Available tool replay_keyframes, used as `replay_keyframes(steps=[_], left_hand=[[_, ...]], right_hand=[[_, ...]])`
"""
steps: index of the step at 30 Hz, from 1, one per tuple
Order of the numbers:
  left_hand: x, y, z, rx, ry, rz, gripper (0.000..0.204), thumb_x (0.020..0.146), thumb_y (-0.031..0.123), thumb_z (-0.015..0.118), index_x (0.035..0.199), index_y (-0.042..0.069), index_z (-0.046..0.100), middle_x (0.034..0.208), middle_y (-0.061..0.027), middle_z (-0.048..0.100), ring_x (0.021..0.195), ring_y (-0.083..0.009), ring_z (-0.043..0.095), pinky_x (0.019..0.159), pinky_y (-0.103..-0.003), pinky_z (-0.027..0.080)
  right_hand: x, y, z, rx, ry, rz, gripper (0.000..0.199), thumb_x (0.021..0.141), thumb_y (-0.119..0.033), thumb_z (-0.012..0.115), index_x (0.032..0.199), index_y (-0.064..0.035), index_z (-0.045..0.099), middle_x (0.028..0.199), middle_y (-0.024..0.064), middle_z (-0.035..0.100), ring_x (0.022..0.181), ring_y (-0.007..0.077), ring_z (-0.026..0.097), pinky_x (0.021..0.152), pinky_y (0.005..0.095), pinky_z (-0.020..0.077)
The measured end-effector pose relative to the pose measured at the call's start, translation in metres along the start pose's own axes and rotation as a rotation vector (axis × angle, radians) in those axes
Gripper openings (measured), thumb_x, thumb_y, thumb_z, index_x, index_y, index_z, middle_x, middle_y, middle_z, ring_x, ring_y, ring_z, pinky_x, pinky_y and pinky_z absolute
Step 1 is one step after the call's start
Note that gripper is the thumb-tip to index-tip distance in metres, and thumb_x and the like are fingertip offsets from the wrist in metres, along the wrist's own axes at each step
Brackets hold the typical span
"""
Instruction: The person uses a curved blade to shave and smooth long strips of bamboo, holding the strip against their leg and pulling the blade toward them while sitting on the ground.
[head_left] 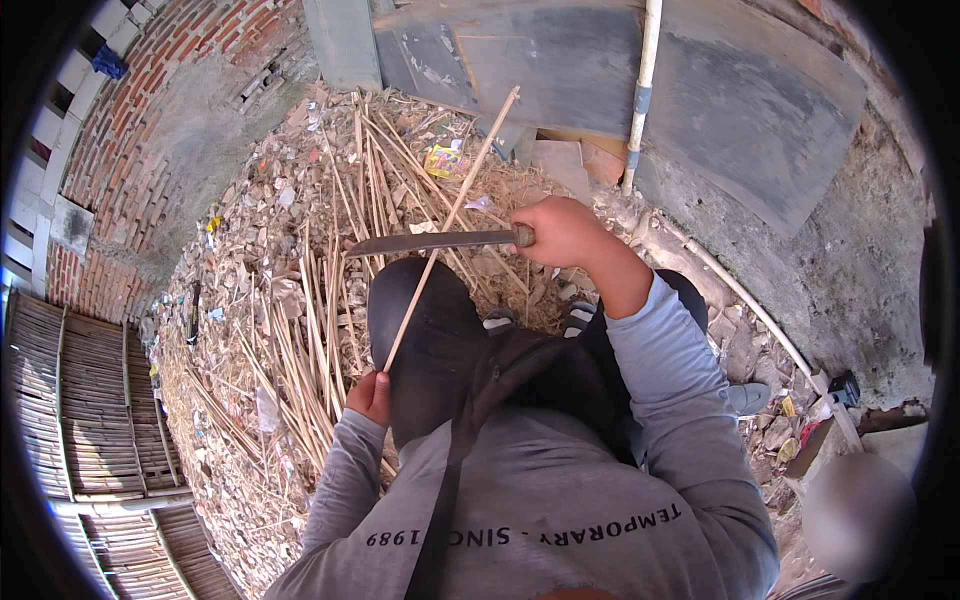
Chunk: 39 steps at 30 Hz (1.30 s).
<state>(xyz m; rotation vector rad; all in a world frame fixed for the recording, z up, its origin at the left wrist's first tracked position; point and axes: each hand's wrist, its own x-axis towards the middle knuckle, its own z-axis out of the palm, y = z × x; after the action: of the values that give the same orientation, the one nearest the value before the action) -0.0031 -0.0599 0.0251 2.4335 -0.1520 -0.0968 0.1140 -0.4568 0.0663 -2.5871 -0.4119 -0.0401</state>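
A long, pale bamboo strip (474, 172) slants up and away from my left hand (370, 395), whose fingers are closed around its near end beside my left knee. My right hand (562, 232) grips the handle of a machete (430, 241) in front of my knees. Its dark blade points left and crosses the strip about midway. Whether the edge bites into the strip or only rests against it, I cannot tell. Several more bamboo strips (318, 325) lie in loose bundles on the ground to the left of and beyond my left knee.
Rubble, shavings and litter cover the ground (255, 215). A brick wall (130, 180) and a slatted bamboo panel (90, 400) stand at left. Dark boards (750, 110) lean at the back, with a white pipe (641, 95) in front. Another pipe (750, 295) runs along the right wall.
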Motion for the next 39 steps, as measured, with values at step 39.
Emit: replay_keyframes(steps=[39], left_hand=[[0.021,-0.077,-0.004,0.241,-0.231,-0.063,0.036,0.096,0.036,0.042,0.088,0.002,0.051,0.062,-0.0263,0.057,0.06,-0.0488,0.057,0.054,-0.056,0.044]], right_hand=[[0.082,-0.005,0.015,-0.038,-0.39,0.189,0.026,0.074,-0.029,0.073,0.087,-0.0072,0.065,0.075,0.0152,0.064,0.075,0.0366,0.062,0.066,0.0449,0.0477]])
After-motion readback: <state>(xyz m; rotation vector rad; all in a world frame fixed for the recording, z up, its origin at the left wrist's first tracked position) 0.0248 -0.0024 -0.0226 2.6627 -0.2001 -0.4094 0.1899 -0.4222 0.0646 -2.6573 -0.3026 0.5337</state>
